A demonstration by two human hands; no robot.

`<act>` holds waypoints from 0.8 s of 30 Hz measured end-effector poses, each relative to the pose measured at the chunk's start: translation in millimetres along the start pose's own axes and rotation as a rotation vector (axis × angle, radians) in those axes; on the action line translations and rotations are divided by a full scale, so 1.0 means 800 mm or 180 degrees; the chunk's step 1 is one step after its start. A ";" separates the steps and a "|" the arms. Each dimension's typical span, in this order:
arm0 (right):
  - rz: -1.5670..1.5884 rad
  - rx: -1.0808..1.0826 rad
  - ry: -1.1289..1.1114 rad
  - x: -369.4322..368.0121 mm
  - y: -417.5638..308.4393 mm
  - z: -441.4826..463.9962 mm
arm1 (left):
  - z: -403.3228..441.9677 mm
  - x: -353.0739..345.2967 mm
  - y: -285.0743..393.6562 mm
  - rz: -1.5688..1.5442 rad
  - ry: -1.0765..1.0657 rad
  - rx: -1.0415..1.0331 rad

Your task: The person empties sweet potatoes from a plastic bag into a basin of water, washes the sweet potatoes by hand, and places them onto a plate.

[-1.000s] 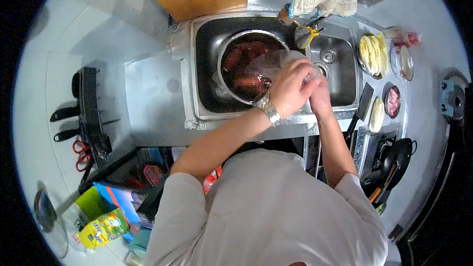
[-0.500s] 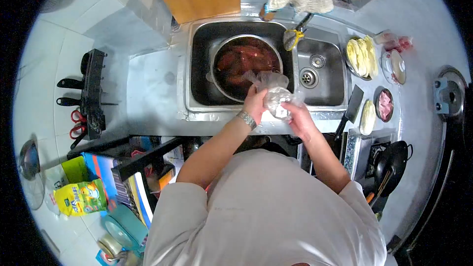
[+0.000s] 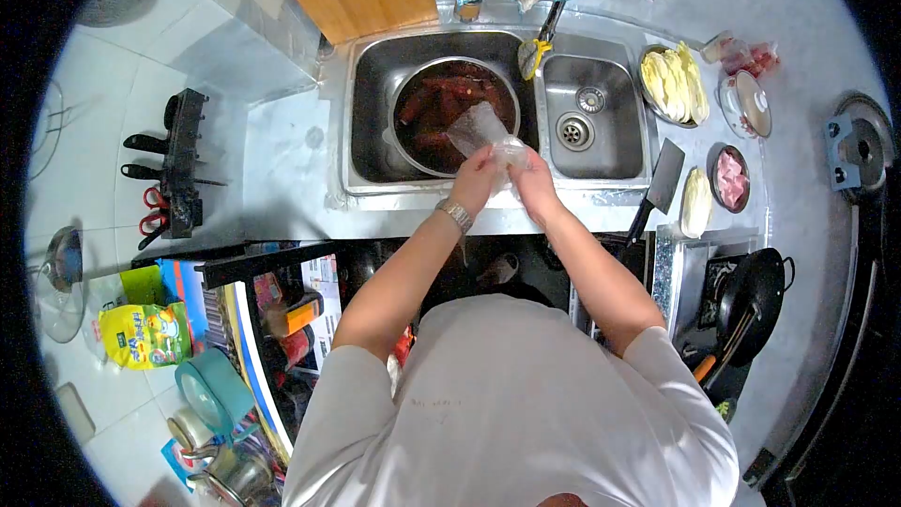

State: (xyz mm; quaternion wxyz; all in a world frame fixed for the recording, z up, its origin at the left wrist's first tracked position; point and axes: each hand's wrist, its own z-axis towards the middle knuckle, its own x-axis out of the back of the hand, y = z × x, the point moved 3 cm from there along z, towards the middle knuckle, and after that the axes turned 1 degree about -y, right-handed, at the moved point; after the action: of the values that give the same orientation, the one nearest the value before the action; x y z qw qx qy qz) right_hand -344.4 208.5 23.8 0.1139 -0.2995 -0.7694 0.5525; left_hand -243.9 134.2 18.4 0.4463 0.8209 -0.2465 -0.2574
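A crumpled clear plastic bag (image 3: 478, 127) is gripped between my two hands over the sink's front edge. My left hand (image 3: 475, 178), with a metal watch at the wrist, closes on its left side. My right hand (image 3: 535, 186) pinches its right side. The upper part of the bag hangs over a round metal basin (image 3: 394, 136) in the left bowl of the sink (image 3: 366, 84). Reddish-brown chunks (image 3: 450, 99) lie in dark liquid inside that basin. What the bag contains, if anything, I cannot make out.
Right of the sink are a cleaver (image 3: 664, 178), a plate of cabbage leaves (image 3: 674, 84), a cabbage piece (image 3: 695, 204), a bowl of sliced meat (image 3: 731, 178) and a lidded pot (image 3: 746, 103). A wok (image 3: 755, 310) sits nearer. Knives and scissors hang on a left rack (image 3: 183, 164).
The bag has gone from a rounded bundle to a looser, stretched shape reaching over the basin. My right hand has shifted left, nearer my left hand. The camera view has shifted slightly.
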 end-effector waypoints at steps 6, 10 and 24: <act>0.0454 0.0145 0.0680 0.017 0.014 0.040 | 0.000 0.049 -0.001 0.1906 0.0361 -0.1263; 0.1164 -0.0171 0.0907 0.025 0.011 0.072 | 0.005 0.092 -0.024 0.4083 0.0202 -0.1213; 0.2384 -0.0163 0.0774 0.071 0.038 0.027 | 0.028 0.128 -0.062 0.5012 -0.0292 -0.1262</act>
State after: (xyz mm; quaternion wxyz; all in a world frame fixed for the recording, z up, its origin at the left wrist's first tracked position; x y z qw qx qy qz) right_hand -390.2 231.7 -21.1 -0.0128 -0.6255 -0.6013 0.4970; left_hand -173.5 79.4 -55.4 0.6230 0.3011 -0.7194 0.0597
